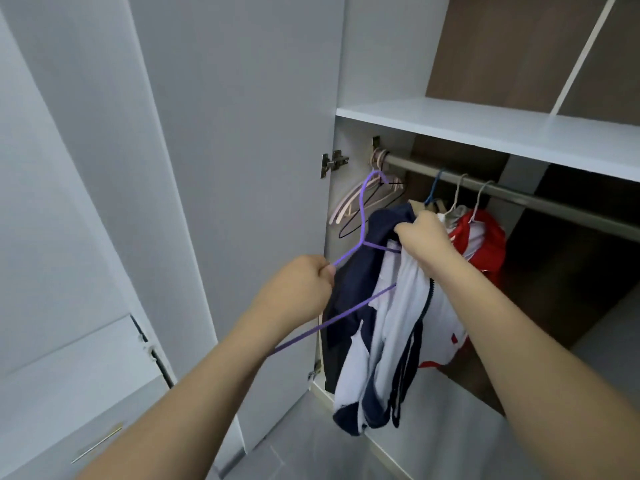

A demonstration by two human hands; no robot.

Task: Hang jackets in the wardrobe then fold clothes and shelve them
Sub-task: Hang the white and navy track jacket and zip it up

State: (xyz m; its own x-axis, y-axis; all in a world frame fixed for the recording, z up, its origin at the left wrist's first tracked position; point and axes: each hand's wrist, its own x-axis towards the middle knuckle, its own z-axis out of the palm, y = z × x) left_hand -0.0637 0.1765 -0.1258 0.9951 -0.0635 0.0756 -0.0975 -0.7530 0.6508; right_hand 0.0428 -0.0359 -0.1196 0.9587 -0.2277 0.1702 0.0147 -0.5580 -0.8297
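Head view, left grip (pixel 300 285) curled round purple hanger (pixel 362 216), right grip (pixel 425 241) clutching navy-and-white jacket (pixel 388 327), red jacket (pixel 485 239) on wardrobe rail (pixel 519 195)

Purple hanger (pixel 362 216) in left hand (pixel 298 289), navy-white jacket (pixel 384 334) bunched in right hand (pixel 424 240).

A single head-worn wide-angle camera is looking forward and slightly down into the open wardrobe (pixel 485 140) from close range. It is facing the hanging rail (pixel 512 192) at the compartment's left end, with the door (pixel 242 133) filling the left of the frame.
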